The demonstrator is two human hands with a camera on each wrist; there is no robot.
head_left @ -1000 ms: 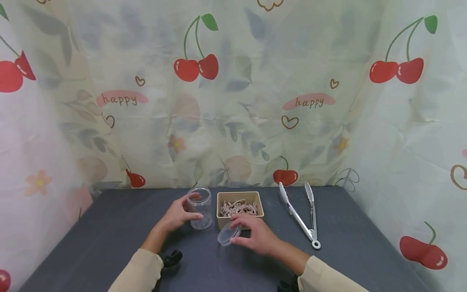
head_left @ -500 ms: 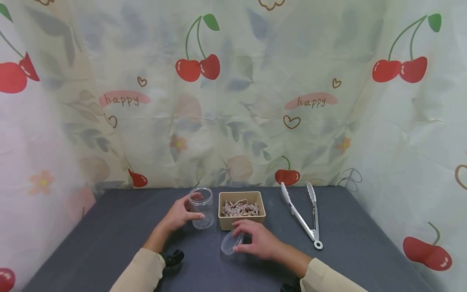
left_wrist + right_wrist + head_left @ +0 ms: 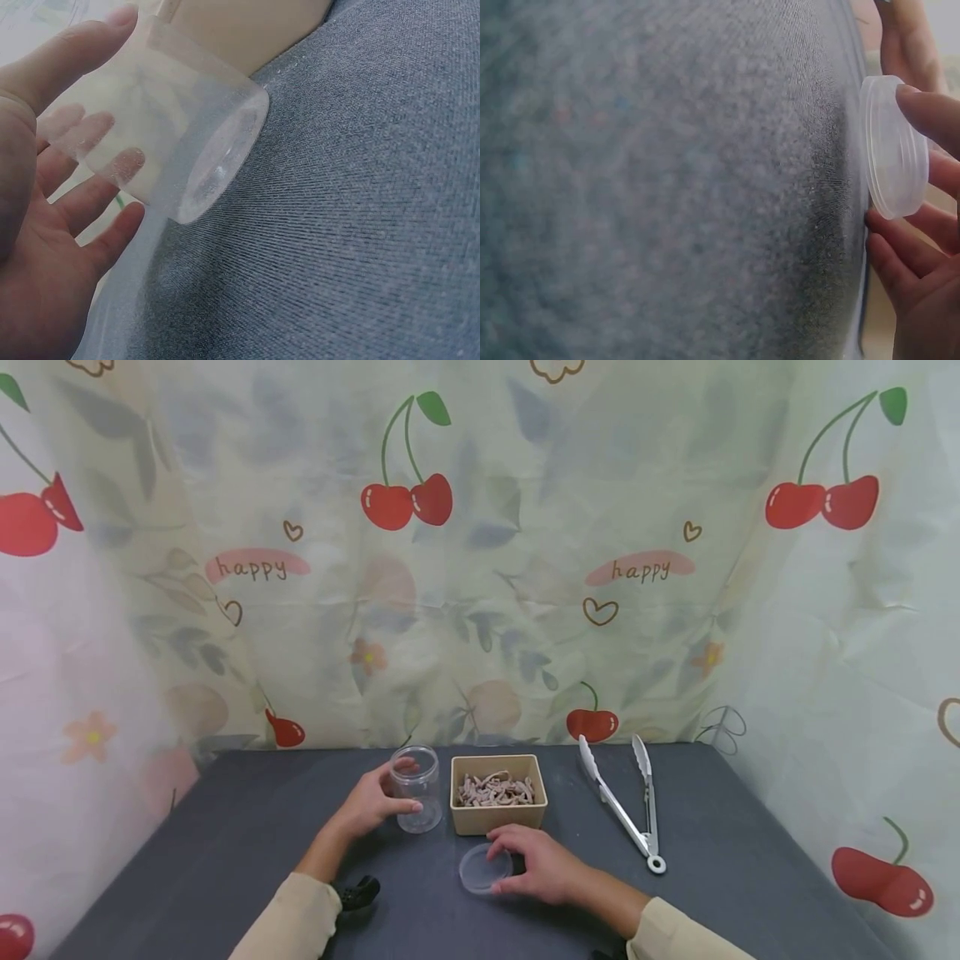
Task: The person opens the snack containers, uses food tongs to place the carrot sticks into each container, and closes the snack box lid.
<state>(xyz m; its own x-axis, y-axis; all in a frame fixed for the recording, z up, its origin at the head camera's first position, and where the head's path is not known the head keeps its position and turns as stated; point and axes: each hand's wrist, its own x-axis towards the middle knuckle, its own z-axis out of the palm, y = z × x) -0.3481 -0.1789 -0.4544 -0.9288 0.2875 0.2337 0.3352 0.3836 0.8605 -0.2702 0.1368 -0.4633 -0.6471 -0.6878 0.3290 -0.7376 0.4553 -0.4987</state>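
Note:
A clear, uncapped plastic jar stands upright on the dark table. My left hand grips it from the left, thumb on the near side and fingers behind. In the left wrist view, the fingers show through the wall of the jar. To the right and nearer, a translucent round lid lies flat on the cloth. My right hand holds its right side between thumb and fingers. The right wrist view shows the lid edge-on, with the thumb at its upper rim and the fingers around the other side.
A beige rectangular box holding greyish-brown strips stands right of the jar, behind the lid. Metal tongs with white tips lie spread further right. A cherry-print curtain closes off the back and sides of the table.
The right hand has moved toward me with the lid, away from the box, and the lid has gone from tilted to flat on the table. The left hand stays on the jar.

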